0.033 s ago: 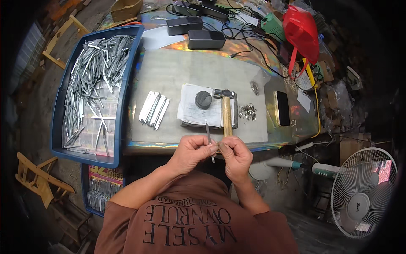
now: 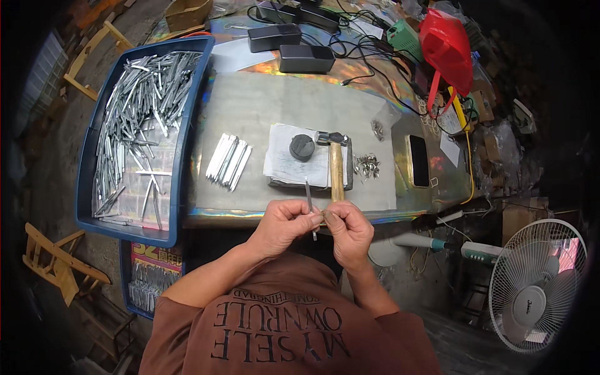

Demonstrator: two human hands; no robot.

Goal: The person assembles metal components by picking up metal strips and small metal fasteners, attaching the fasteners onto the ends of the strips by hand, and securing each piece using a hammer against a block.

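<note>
My left hand [image 2: 289,225] is closed on a thin grey metal strip [image 2: 308,191] that sticks up past the fingers toward the table. Its fingertips meet those of my right hand [image 2: 350,232], which is pinched shut; whatever small thing it may hold is hidden. Just beyond my hands, a hammer [image 2: 337,170] with a wooden handle lies across a dark block covered with white paper [image 2: 282,164]. A round dark metal piece [image 2: 302,147] rests on the paper. To the right is a pile of small shiny metal parts [image 2: 367,166]. A row of metal strips [image 2: 229,161] lies at left.
A blue tray [image 2: 179,147] of loose metal strips stands left, above a second blue tray [image 2: 127,300]. A phone [image 2: 417,161], a red bag [image 2: 447,53] and tangled cables are at right. Dark boxes [image 2: 306,59] sit at the back. A fan [image 2: 531,300] stands right.
</note>
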